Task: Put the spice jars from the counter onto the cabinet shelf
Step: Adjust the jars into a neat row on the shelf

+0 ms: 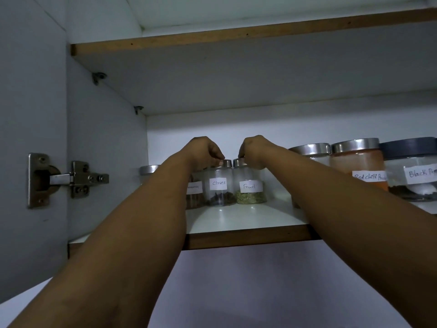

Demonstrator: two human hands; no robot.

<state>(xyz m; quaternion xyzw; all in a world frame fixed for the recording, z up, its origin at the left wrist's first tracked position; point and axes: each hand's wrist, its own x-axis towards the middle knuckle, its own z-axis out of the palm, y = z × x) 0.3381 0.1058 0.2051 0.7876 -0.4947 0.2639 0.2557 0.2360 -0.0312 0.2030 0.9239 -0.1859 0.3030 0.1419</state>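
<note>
Fingers [218, 155] atop clear silver-lidded jars [220, 183]

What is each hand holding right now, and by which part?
The left hand holds the Cloves jar by its metal lid; the right hand holds the Fennel jar by its lid. Both stand on the shelf.

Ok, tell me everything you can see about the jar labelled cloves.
The cloves jar is a small clear jar, glass by the look of it, with a silvery metal lid and a white handwritten label reading "Cloves". A shallow layer of dark cloves lies at its bottom. It stands upright on the white cabinet shelf, close beside the fennel jar on its right. The left hand holds it at the lid.
</note>
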